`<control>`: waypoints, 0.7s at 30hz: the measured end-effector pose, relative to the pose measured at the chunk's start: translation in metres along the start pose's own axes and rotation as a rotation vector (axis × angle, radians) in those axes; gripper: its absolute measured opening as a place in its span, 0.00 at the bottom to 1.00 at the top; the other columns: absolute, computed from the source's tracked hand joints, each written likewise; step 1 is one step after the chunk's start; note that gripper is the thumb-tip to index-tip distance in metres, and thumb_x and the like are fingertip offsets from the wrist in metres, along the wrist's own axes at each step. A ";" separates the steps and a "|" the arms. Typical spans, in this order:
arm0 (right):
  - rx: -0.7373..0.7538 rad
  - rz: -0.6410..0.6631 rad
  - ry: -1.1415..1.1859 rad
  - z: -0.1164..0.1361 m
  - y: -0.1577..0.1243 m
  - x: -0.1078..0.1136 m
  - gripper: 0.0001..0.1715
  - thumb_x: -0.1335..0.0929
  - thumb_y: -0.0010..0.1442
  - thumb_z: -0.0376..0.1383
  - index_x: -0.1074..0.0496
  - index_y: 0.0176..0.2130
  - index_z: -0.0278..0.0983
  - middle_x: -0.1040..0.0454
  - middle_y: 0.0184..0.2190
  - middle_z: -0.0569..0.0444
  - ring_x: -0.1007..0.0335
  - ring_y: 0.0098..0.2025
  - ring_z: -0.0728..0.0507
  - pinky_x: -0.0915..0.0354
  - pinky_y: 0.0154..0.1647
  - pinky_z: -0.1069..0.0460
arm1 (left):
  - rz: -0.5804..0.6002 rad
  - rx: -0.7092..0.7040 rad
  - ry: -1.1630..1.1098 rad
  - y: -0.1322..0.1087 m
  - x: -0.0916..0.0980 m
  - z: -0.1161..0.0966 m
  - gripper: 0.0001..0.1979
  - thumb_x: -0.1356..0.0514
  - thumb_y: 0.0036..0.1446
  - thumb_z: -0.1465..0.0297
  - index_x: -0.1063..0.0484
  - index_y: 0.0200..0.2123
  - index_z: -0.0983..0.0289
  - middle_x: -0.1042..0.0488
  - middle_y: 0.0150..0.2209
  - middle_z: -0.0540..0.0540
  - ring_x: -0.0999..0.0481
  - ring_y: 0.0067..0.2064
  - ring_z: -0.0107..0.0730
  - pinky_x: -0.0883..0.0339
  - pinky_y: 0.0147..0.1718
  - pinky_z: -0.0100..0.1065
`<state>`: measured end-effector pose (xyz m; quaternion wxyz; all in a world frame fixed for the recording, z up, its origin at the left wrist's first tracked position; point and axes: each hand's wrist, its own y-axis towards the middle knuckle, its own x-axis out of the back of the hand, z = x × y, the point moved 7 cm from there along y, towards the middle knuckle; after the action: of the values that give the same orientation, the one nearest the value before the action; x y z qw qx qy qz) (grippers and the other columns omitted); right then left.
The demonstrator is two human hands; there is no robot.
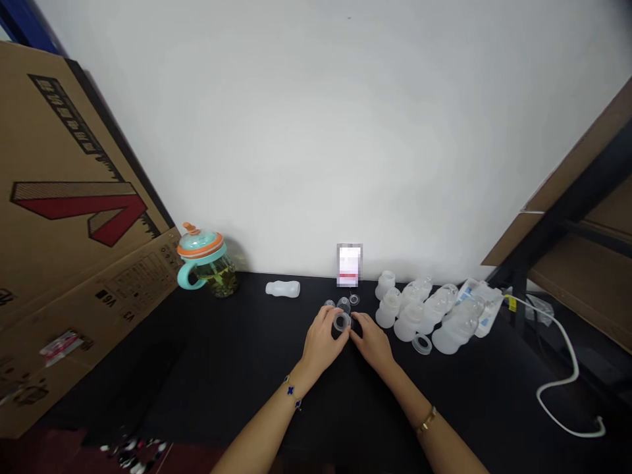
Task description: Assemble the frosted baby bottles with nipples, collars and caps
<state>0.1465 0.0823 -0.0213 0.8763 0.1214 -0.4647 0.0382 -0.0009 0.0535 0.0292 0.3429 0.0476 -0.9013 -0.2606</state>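
My left hand is closed, thumb and fingers curled round a translucent bottle collar ring whose round opening faces up. Against the ring's right side, my right hand is also closed, thumb and forefinger drawn together. What lies between those right fingers is too small to make out. Just beyond the fingertips stand clear bottle nipples, partly hidden by the left fingers. A small clear ring lies on the black table behind them.
At right stand several frosted baby bottles, with a loose collar ring in front. A white bottle lies left of centre. Farther left is a teal-lidded jug beside a large cardboard box. A phone leans against the wall; a white cable runs at right.
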 end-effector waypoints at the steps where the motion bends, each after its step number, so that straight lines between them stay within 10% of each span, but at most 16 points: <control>1: 0.003 0.002 -0.015 0.001 0.000 0.000 0.22 0.35 0.63 0.38 0.32 0.57 0.43 0.26 0.55 0.49 0.24 0.51 0.38 0.29 0.44 0.48 | -0.007 0.005 -0.007 0.000 0.001 0.000 0.15 0.38 0.59 0.70 0.30 0.50 0.57 0.27 0.48 0.55 0.23 0.50 0.40 0.26 0.49 0.41; 21: -0.032 -0.212 0.405 0.004 -0.002 0.025 0.19 0.34 0.62 0.46 0.26 0.48 0.38 0.21 0.41 0.49 0.32 0.26 0.45 0.33 0.32 0.48 | -0.152 0.096 -0.180 0.004 0.017 0.005 0.17 0.40 0.60 0.70 0.32 0.53 0.59 0.25 0.51 0.58 0.23 0.51 0.40 0.27 0.49 0.41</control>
<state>0.1576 0.0778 0.0014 0.9526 0.1453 -0.2646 -0.0379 -0.0168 0.0543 0.0381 0.2370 0.1084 -0.9337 -0.2456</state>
